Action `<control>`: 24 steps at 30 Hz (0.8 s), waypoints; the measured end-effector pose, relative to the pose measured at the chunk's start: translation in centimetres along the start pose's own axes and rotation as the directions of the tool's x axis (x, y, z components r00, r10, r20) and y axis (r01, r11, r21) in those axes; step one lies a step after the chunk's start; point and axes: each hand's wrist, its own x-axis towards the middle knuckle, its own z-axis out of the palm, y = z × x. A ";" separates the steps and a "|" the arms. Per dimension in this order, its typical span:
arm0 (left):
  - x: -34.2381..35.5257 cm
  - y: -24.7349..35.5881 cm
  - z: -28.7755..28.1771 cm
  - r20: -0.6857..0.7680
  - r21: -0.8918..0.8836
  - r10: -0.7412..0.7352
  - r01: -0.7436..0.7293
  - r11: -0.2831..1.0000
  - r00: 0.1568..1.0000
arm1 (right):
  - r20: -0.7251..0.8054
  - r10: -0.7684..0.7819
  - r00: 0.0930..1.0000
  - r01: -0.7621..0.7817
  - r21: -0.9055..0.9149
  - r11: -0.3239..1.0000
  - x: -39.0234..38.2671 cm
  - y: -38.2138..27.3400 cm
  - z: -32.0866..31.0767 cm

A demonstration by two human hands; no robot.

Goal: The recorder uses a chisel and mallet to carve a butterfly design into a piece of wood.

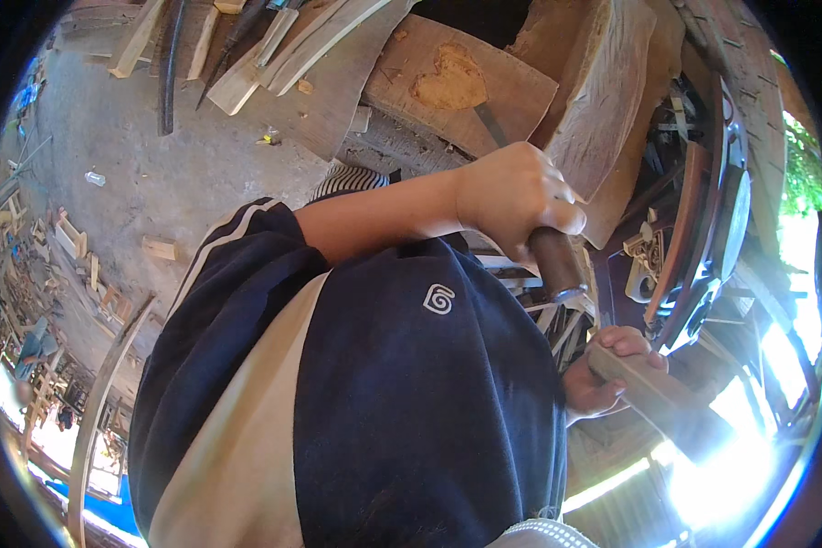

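The upper hand (516,196) is a tight fist, its grip clamped around a dark brown, round wooden handle (557,263) that juts down out of the fist. A thin metal blade (490,121) shows above the knuckles, running toward a pale wooden slab (461,82) with a heart-shaped hollow cut into it; the handle and blade look like one chisel, though the fist hides the join. Which of the person's hands this is I cannot tell for sure (the view is twisted round by the lens and by the dark blue shirt (411,393) filling the middle), but it reads as the left, and the lower one as the right.

The lower hand (603,370) is wrapped, fingers closed, around a flat pale piece of wood (653,395) that runs away to the lower right into the glare. It sits just below the butt of the handle, apart from it.

As a judgement: the handle is hard, smooth and stiff, light enough for one fist, best taken round its middle as it is now so the butt stays free. The flat piece looks stiff and fairly heavy, and its square edges give a sure hold.

Round about lie thick planks (603,91) and carved work on the bench, with offcuts (160,247) scattered on the concrete floor (146,164) to the left.
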 end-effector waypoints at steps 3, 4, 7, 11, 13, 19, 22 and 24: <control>-0.1 0.0 0.2 0.007 0.009 -0.001 0.001 1.000 1.000 | 0.054 -0.160 0.986 0.157 0.061 0.986 -0.2 1.3 0.1; -0.1 0.0 0.3 0.015 0.011 -0.002 0.002 1.000 1.000 | 0.095 -0.150 0.984 0.143 0.070 0.987 -0.2 1.4 0.1; -0.1 0.1 0.9 0.019 0.046 0.001 -0.002 0.999 1.000 | 0.131 -0.201 0.971 0.182 0.143 0.973 0.2 0.3 0.0; 0.2 0.1 1.8 0.039 0.044 -0.029 0.028 0.999 0.999 | 0.038 -0.320 0.947 0.291 0.319 0.902 0.6 -2.4 0.4; 0.4 0.1 2.2 0.036 0.047 -0.035 0.034 0.998 0.999 | -0.009 -0.349 0.937 0.327 0.371 0.869 0.2 -2.3 1.2; 0.3 -0.3 2.6 0.063 0.094 -0.055 0.049 0.994 0.997 | 0.218 0.222 0.950 -0.140 -0.337 0.931 -1.8 2.9 0.6; 0.1 -0.2 3.6 0.062 0.095 -0.075 0.069 0.993 0.995 | 0.378 0.112 0.919 0.041 -0.374 0.927 -1.2 4.7 -2.0; -0.1 -0.4 4.0 0.052 0.125 -0.050 0.043 0.991 0.997 | 0.382 0.603 0.700 -0.085 -0.794 0.602 -1.7 5.8 -4.0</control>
